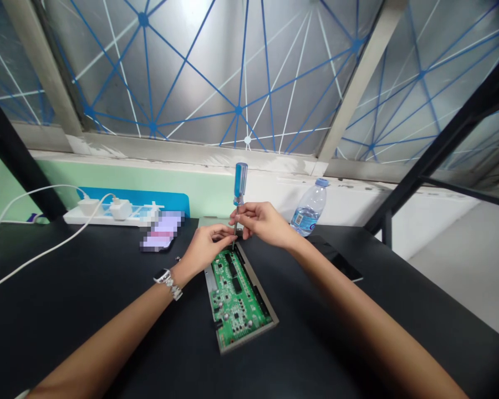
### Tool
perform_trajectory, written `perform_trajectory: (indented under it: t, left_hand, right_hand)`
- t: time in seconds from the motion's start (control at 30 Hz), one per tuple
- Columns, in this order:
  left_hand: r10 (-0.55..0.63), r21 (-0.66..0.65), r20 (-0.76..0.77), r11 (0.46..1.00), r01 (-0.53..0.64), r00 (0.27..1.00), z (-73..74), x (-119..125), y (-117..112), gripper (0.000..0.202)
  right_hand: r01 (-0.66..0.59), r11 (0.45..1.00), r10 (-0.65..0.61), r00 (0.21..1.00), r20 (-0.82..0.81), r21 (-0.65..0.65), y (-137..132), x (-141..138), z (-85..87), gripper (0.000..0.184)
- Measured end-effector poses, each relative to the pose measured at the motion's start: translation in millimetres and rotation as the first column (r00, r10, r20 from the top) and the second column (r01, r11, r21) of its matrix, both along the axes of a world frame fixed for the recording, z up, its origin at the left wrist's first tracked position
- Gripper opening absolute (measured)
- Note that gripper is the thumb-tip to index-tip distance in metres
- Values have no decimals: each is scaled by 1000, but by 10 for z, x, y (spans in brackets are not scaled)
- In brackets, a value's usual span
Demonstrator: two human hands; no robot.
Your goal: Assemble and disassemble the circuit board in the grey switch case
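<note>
A green circuit board (236, 296) lies in a shallow grey metal tray (270, 310) on the black table. A screwdriver (239, 191) with a blue and clear handle stands upright, its tip at the board's far left corner. My right hand (263, 223) is closed around the shaft just below the handle. My left hand (208, 246), with a watch on the wrist, rests on the board's far edge. Its fingers pinch together at the screwdriver's tip; what they hold there is too small to see.
A plastic water bottle (310, 208) stands behind my right hand. A white power strip (108, 213) with chargers and white cables (33, 257) sits at the back left. A blurred-out phone (162, 233) lies near it. A dark flat object (341, 263) lies right of the board.
</note>
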State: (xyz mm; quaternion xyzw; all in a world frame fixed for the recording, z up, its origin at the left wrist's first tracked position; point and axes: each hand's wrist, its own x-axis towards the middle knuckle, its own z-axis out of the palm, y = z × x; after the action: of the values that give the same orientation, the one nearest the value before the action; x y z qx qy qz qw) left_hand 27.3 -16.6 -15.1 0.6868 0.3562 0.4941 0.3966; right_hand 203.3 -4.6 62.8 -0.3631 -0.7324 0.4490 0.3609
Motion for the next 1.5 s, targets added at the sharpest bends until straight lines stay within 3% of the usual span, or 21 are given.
perform_trajectory:
  t: [0.27, 0.53, 0.73, 0.93, 1.07, 1.23, 1.33, 1.5]
  left_hand:
    - [-49, 43, -3, 998, 49, 999, -5, 75, 67, 14]
    - [-49, 53, 15, 997, 48, 999, -61, 152, 93, 18]
    - [-93, -14, 58, 995, 94, 994, -65, 189, 73, 15]
    - [-60, -108, 41, 992, 64, 997, -2, 41, 4, 22]
    - [-28, -67, -7, 997, 28, 1000, 22, -28, -16, 20]
    - [-62, 18, -29, 998, 62, 998, -33, 13, 51, 14]
    - [-64, 47, -45, 997, 66, 997, -96, 70, 100, 18]
    - [-16, 4, -11, 1000, 16, 1000, -122, 149, 82, 15]
  right_hand:
    - [15, 1000, -16, 999, -39, -21, -42, -103, -57, 9]
    - [-28, 999, 26, 997, -74, -31, -66, -168, -139, 22]
    - [13, 1000, -14, 999, -43, -19, -46, -119, -106, 22]
    - [58, 998, -59, 997, 56, 10, 10, 35, 7, 15]
    - [-15, 1000, 16, 998, 63, -16, 7, 40, 26, 11]
    - [-42, 998, 43, 999, 21, -54, -24, -48, -27, 14]
    - [-34, 999, 34, 999, 1, -18, -44, -108, -105, 14]
    - [65, 986, -73, 996, 47, 152, -30, -113, -199, 12]
